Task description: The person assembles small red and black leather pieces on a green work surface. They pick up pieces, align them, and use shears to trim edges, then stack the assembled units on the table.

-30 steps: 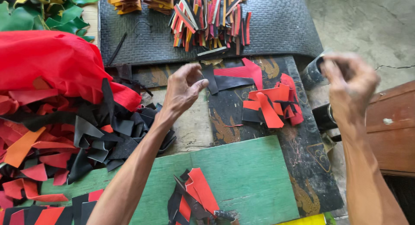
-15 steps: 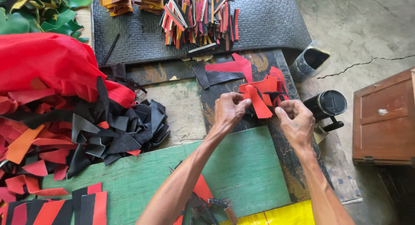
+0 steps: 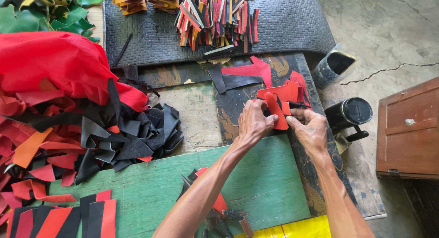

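Your left hand (image 3: pixel 253 121) and right hand (image 3: pixel 310 128) meet just right of centre in the frame, both pinched on the same red leather piece (image 3: pixel 278 111), a curved strip that stands up between your thumbs and fingertips. It sits at the near edge of a small stack of red cut pieces (image 3: pixel 286 89) on the dark patterned board (image 3: pixel 228 112), with a black strip (image 3: pixel 238 80) and another red shape lying just above. Both hands are closed narrow on the strip; neither is free. It looks as if you are at the folding or aligning stage, pressing the red piece into shape against the stack; what comes after seems to call for keeping the pinch firm on both ends so the strip does not spring flat. To the left of the frame lies a heap of black scraps (image 3: pixel 123 137) beside a big red sheet (image 3: pixel 59 64), and a green board (image 3: pixel 256 183) runs under your forearms. At the top centre, a bundle of mixed coloured strips (image 3: pixel 215 16) rests on the black textured mat (image 3: pixel 292 23). A black cylindrical tool (image 3: pixel 350 113) sits near your right hand, on the right.
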